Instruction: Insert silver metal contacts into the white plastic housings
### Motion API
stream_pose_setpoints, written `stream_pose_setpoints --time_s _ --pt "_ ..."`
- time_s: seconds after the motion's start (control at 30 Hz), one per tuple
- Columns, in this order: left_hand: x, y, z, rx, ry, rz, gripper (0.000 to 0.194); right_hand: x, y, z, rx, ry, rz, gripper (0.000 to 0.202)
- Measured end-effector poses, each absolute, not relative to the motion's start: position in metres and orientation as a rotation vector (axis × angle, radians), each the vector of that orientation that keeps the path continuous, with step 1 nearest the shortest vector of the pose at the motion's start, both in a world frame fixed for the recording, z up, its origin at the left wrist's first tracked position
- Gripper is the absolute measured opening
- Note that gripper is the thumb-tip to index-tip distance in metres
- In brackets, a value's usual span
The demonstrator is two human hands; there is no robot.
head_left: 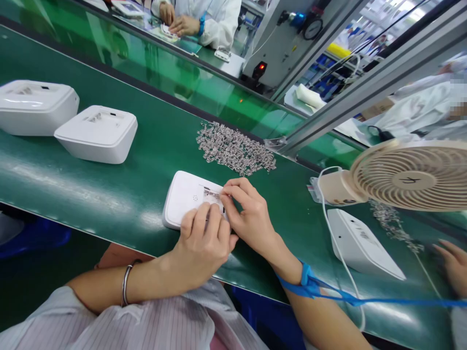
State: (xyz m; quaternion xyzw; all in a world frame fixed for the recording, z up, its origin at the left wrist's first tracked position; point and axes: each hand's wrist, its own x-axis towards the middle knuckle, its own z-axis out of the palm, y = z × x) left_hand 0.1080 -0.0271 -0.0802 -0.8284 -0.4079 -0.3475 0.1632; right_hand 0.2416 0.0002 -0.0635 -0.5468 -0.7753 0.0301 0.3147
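Observation:
A white plastic housing [182, 194] with a recessed slot and a cluster of small holes lies on the green bench in front of me. My left hand [204, 238] rests on its near side, fingers bent and close together over the slot's edge. At the slot's far right end, my right hand [250, 211] pinches, its fingertips at a small metal part [212, 193]; the fingers partly cover it. Beyond the housing is a pile of small wire-like metal pieces [235, 148], which look like spring contacts.
Two similar white housings [98, 133] stand at the left, another [365, 243] at the right. A beige fan [412, 177] with a white cable stands there too. A blue strap [339, 294] runs right from my right wrist. Another person's hand [454, 265] is at the right edge.

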Motion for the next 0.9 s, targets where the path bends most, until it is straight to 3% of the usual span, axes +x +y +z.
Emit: stream_pose_setpoints --time_s 0.17,0.5,0.9 --pt "0.108 -0.027 -0.079 -2.373 -1.163 -0.949 0.027 0.236 0.000 -0.063 -1.478 -2.027 0.007 0.014" --pt "0.106 -0.028 -0.076 -2.419 -1.189 -0.822 0.029 0.246 -0.012 -0.064 -1.395 -1.831 0.338 0.018" --pt "0.109 -0.027 -0.078 -2.355 -1.190 -0.897 0.023 0.247 -0.017 -0.064 -1.415 -2.066 0.191 0.019"
